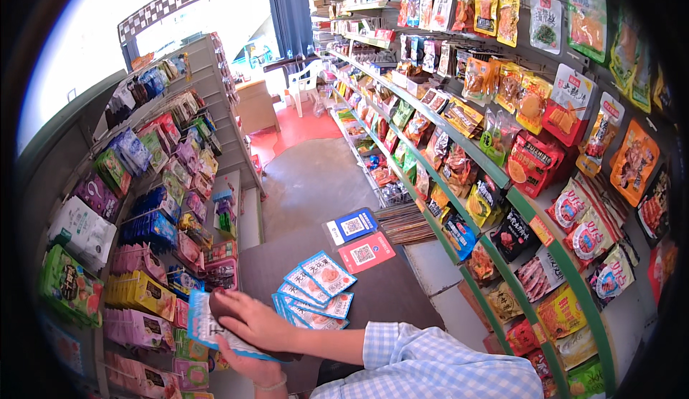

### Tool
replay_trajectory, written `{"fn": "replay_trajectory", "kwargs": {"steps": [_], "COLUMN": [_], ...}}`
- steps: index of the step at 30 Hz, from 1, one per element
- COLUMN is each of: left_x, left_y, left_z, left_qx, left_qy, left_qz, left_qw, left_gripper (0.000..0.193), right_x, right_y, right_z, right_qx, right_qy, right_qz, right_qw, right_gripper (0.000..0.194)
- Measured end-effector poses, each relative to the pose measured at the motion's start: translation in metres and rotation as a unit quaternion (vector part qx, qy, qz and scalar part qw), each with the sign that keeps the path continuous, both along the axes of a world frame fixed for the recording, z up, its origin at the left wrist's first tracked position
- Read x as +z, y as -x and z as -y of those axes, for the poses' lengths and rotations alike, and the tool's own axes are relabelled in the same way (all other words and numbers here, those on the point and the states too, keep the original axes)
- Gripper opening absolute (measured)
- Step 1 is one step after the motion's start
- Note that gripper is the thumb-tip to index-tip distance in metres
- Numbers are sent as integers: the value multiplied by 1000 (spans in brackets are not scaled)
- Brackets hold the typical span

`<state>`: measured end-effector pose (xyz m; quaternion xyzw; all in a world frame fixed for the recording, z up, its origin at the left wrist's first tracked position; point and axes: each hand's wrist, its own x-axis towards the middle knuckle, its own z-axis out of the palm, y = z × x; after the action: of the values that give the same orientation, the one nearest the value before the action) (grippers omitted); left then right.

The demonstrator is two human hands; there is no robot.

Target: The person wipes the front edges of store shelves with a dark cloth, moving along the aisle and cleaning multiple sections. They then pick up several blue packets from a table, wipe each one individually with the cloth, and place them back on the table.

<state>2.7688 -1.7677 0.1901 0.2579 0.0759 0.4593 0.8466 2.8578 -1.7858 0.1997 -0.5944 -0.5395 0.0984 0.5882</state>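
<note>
My left hand [250, 369], with a band at its wrist, grips a blue-and-white snack packet [202, 323] from below, near the left-hand shelf. Across the packet's face lies my right hand [264, 318], its fingers over a dark brown piece that looks like cloth [219, 308]. Much of the packet is hidden under this hand. Beyond my right forearm, several matching snack packets [317, 288] are fanned out on a dark tabletop [387, 302]. They overlap one another and bear printed writing and a food picture.
A blue code card [352, 227] and a red code card [367, 252] lie at the tabletop's far edge. Shelves of hanging snack packets [145, 291] stand close on the left. Green-edged shelves [533, 221] curve along the right. An aisle floor [312, 178] leads to a white plastic chair [304, 84].
</note>
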Motion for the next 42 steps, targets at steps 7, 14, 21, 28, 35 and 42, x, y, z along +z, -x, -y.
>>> {"fn": "replay_trajectory", "kwargs": {"steps": [7,14,21,28,35,42], "left_x": [-14,20,57,139,151,162], "left_y": [19,44,166,248,286,280], "left_z": [-50,-119,-148,-179,-213,-207], "left_qx": [290,260,528,649,629,620], "left_qy": [-28,-64,-326,-391,-421,-414], "left_qz": [-92,-14,-286,-313,-340,-316], "left_qw": [952,963,730,573,558,586], "left_gripper": [61,44,31,61,62,62], "right_x": [-29,-12,-37,-21,-22,-32], "right_y": [37,-16,-79,-94,-94,-96], "right_z": [1,67,116,134,131,136], "right_qx": [174,259,74,30,51,50], "right_qy": [43,199,165,243,234,243], "right_qz": [-137,-125,-212,-237,-248,-236], "right_qw": [974,937,960,940,939,940], "right_gripper": [54,44,40,48,50,49]}}
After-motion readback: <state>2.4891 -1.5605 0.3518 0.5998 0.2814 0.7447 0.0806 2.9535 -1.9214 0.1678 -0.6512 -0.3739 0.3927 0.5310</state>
